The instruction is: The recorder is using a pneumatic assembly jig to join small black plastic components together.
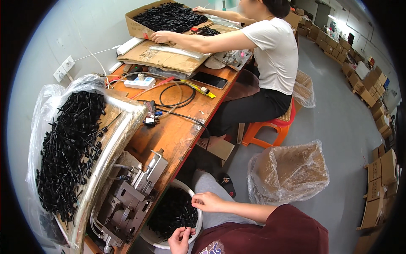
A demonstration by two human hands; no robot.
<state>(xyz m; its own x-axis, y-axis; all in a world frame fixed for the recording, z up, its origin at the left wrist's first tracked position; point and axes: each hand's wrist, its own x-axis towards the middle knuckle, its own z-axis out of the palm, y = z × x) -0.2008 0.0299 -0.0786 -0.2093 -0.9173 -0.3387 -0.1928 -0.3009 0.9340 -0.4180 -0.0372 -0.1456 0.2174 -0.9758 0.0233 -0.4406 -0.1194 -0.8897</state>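
white bucket (200, 220) holds black pieces (169, 211) near, seemingly for easy reach; left hand (179, 240) pinches narrowly, right hand (208, 202) curls its fingers, grasp on any piece unclear.

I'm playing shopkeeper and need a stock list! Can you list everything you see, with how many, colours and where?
Table: one, orange-brown, along the wall
Lined box: one, brown with clear plastic, table's left
Thin pieces: too many to count, black, in both boxes and bucket
Metal fixture: one, grey, near table end
Power strip: one, white, on table
Phone: one, black, table edge
Open box: one, brown, far table end
Co-worker: one, white top, beside table
Stool: one, orange and red, under co-worker
Floor carton: one, brown, plastic-lined
Stacked cartons: many, brown, far right
Bucket: one, white, below table edge
Left hand: one, bare, bucket's near rim
Right hand: one, bare, bucket's right rim
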